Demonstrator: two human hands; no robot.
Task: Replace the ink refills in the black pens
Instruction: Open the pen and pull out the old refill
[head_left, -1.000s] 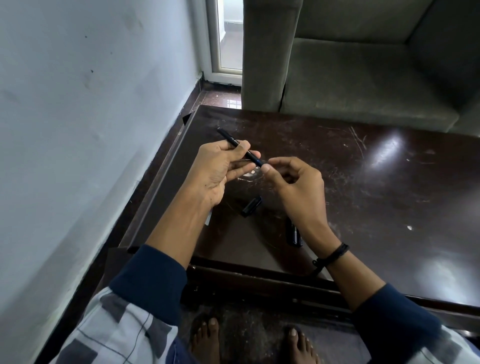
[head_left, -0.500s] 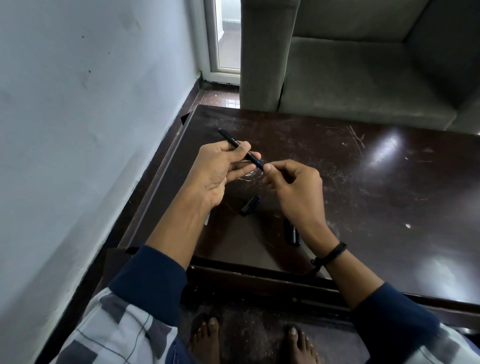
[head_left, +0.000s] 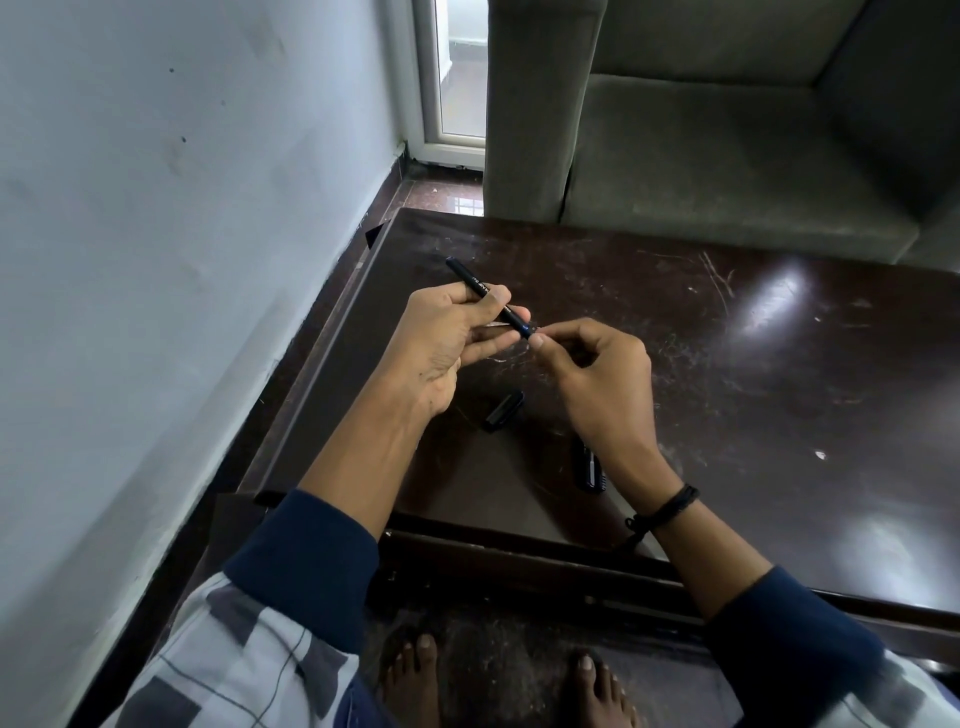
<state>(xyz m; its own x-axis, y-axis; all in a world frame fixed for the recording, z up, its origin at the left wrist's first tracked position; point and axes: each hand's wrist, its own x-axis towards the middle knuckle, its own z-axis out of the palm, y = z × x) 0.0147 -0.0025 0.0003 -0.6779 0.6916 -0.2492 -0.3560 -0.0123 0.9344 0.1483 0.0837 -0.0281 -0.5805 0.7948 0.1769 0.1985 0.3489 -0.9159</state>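
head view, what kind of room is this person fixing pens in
Most likely a living room or lounge in a home. A grey upholstered sofa stands right behind a low, scratched dark wooden table, and the person sits barefoot at it, next to a plain painted wall.

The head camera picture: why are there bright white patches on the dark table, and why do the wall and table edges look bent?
In the head view, the patches are glare: light reflecting off the glossy, scratched table. The bending comes from the wide-angle lens, strongest near the wall. The pen in the left hand stays fairly sharp.
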